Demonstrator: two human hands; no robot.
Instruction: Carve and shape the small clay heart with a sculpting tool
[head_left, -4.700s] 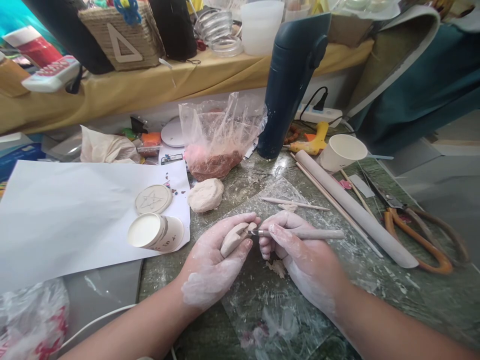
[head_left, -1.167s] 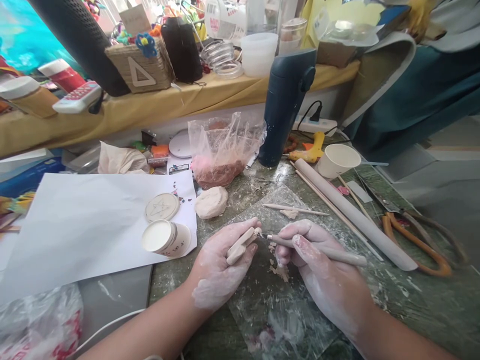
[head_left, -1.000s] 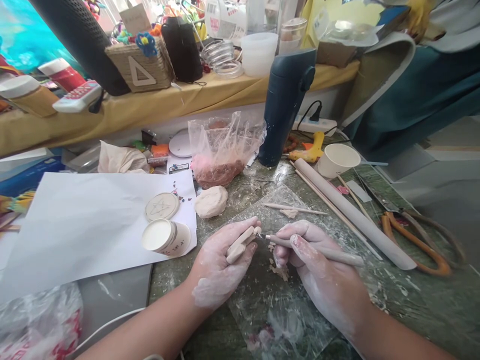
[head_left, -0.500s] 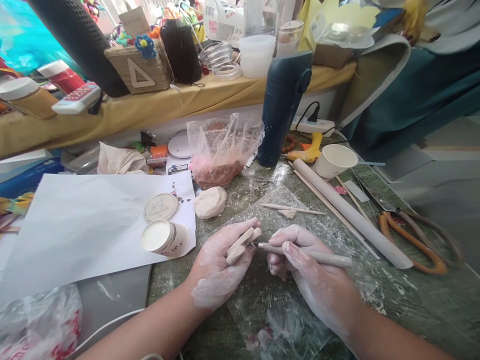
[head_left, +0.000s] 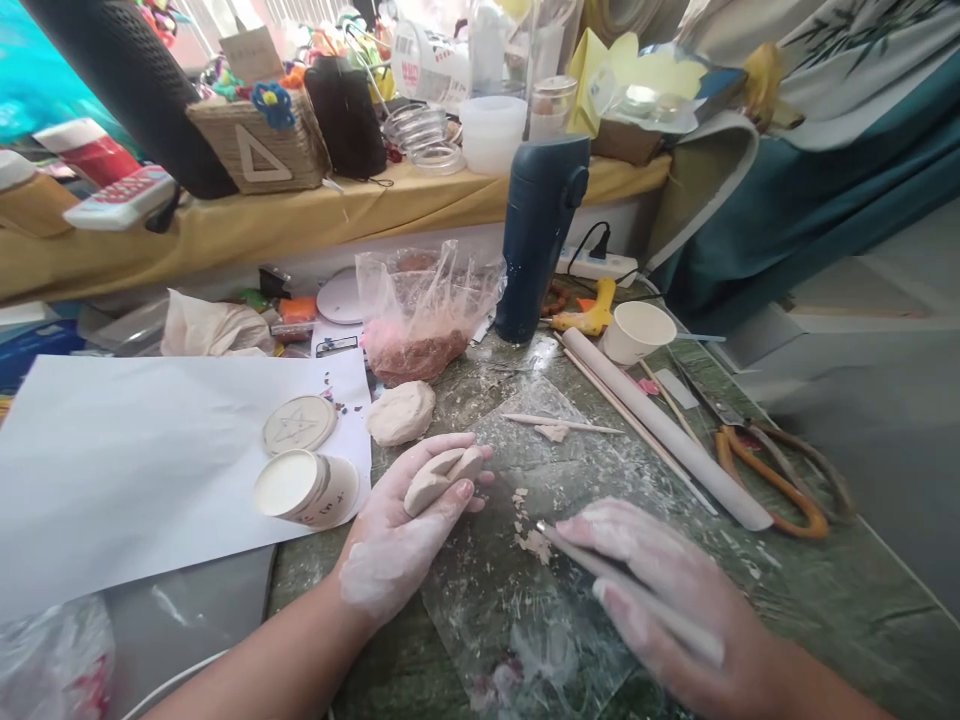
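My left hand [head_left: 397,530] is curled around a small flat piece of pale clay [head_left: 442,478], held on edge above a clear plastic sheet [head_left: 525,600]. My right hand [head_left: 660,600], dusted white and blurred, grips a thin grey carving tool [head_left: 615,580] whose metal tip points at a pile of clay shavings [head_left: 534,540] on the sheet. The tool tip is apart from the clay piece.
A clay lump [head_left: 401,412], a star-stamped clay disc [head_left: 298,424] and a tipped paper cup [head_left: 304,488] lie on white paper [head_left: 135,450]. A plastic bag [head_left: 424,310], blue bottle [head_left: 536,235], roller [head_left: 660,425], upright cup [head_left: 637,330], sticks and orange-handled scissors [head_left: 772,480] sit behind and right.
My right hand with the tool has dropped down and to the right, away from the clay piece, to the shavings on the sheet. The camera has shifted slightly right.
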